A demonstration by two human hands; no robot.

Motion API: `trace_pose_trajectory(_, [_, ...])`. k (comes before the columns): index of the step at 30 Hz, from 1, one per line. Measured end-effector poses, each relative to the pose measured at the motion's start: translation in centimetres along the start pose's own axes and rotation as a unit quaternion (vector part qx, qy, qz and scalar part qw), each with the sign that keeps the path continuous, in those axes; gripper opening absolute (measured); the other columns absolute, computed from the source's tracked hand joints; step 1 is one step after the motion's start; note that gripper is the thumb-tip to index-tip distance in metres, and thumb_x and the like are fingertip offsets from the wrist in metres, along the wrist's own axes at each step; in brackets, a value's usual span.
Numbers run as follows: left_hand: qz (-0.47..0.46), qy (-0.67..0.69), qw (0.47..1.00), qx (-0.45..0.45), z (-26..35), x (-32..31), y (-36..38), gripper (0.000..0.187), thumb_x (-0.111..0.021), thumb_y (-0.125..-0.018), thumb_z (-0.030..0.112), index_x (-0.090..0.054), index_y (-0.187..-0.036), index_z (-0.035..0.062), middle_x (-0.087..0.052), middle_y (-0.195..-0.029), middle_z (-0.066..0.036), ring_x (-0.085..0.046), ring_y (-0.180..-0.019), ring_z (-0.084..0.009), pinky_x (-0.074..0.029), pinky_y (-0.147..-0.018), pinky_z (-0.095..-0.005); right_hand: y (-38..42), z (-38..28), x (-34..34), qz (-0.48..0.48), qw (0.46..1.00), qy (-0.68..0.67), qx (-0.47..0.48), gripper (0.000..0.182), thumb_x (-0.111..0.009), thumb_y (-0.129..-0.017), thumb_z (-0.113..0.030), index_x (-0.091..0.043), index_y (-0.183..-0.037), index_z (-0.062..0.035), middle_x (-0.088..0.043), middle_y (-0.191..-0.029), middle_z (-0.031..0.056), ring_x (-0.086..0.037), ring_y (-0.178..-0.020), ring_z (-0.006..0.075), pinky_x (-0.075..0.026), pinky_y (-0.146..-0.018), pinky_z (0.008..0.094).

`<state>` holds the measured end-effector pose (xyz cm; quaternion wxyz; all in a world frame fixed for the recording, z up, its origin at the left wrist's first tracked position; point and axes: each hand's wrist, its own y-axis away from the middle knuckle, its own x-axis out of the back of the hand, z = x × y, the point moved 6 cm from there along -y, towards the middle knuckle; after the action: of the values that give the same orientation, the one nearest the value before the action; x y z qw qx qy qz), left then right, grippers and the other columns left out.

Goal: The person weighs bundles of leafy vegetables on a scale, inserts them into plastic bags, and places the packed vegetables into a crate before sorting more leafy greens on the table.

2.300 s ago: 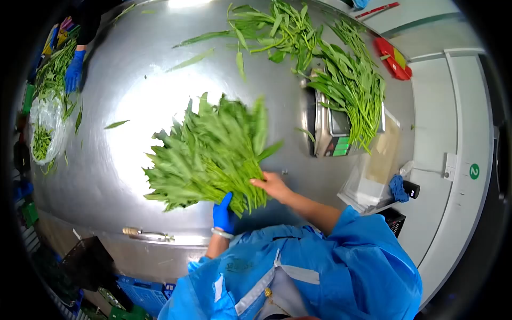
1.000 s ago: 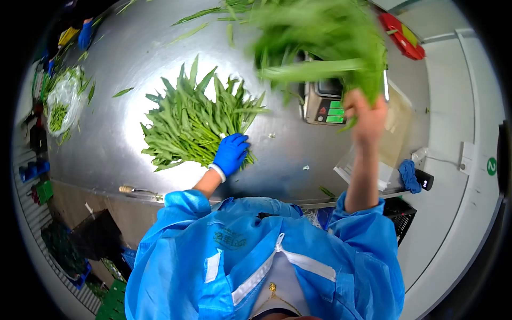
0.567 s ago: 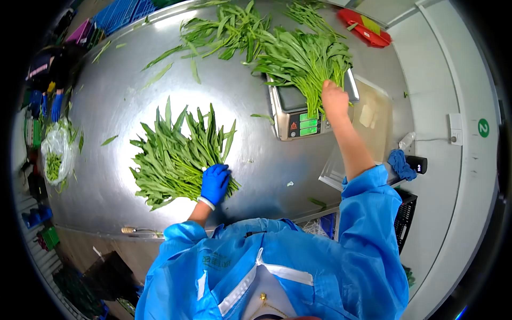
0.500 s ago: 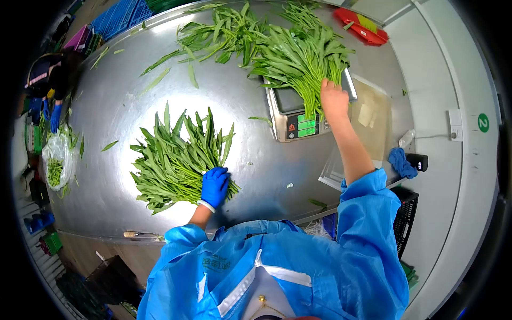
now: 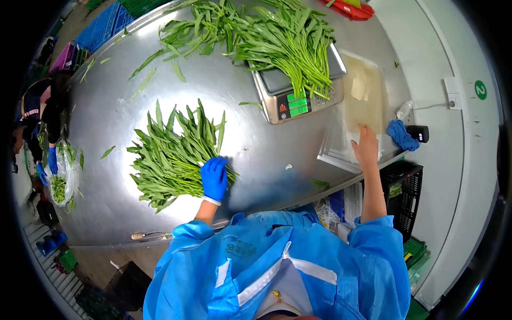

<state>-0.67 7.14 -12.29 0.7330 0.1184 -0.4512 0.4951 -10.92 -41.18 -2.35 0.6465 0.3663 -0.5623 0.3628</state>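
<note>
Slantwise, nearer leafy bunch [image 5: 173,165], leaves [image 5: 152,146] up-left, stem ends [image 5: 231,175] down-right

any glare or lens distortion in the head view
In the head view, white glare washes out the table around the greens; in that same view, wide-angle distortion bows the table's near edge, and the corners go black; also there, a bluish reflection shows beside the left hand.
</note>
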Motion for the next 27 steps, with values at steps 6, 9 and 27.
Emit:
trace_pose_trajectory(6, [-0.028, -0.009, 0.999, 0.015, 6.2, -2.3, 1.1, 0.042, -0.061, -0.079, 0.009, -0.059, -0.121, 0.0108, -0.059, -0.12, -0.01, -0.051, -0.112, -0.0337, -0.04, -0.094, -0.0433, -3.0, 3.6, -5.6, -0.042, 0.999, 0.012, 0.002, 0.07, -0.075, -0.073, -0.02, -0.043, -0.135, -0.0081, -0.047, -0.132, 0.0172, -0.049, -0.118, 0.0332, -0.043, -0.094, 0.0469])
trace_pose_trajectory(9, [-0.066, -0.006, 0.994, 0.092, 8.6, -5.5, 2.7, 0.044, -0.062, -0.08, 0.01, -0.058, -0.123, 0.0092, -0.058, -0.121, -0.013, -0.051, -0.112, -0.0338, -0.04, -0.097, -0.0437, -5.3, 3.7, -9.8, -0.025, 0.991, 0.113, 0.065, 0.065, -0.07, -0.077, -0.019, -0.043, -0.134, -0.0062, -0.049, -0.13, 0.0199, -0.053, -0.113, 0.031, -0.046, -0.091, 0.0458])
trace_pose_trajectory(27, [-0.005, 0.14, 0.955, 0.261, 15.5, -12.6, -0.6, 0.034, -0.061, -0.088, 0.015, -0.06, -0.122, 0.0092, -0.064, -0.114, -0.012, -0.062, -0.099, -0.0267, -0.049, -0.087, -0.0368, -7.5, 2.5, -2.5, -0.02, 0.902, -0.339, 0.266, 0.036, -0.064, -0.085, -0.023, -0.059, -0.115, -0.0032, -0.066, -0.1, 0.0182, -0.065, -0.086, 0.0356, -0.052, -0.077, 0.0409])
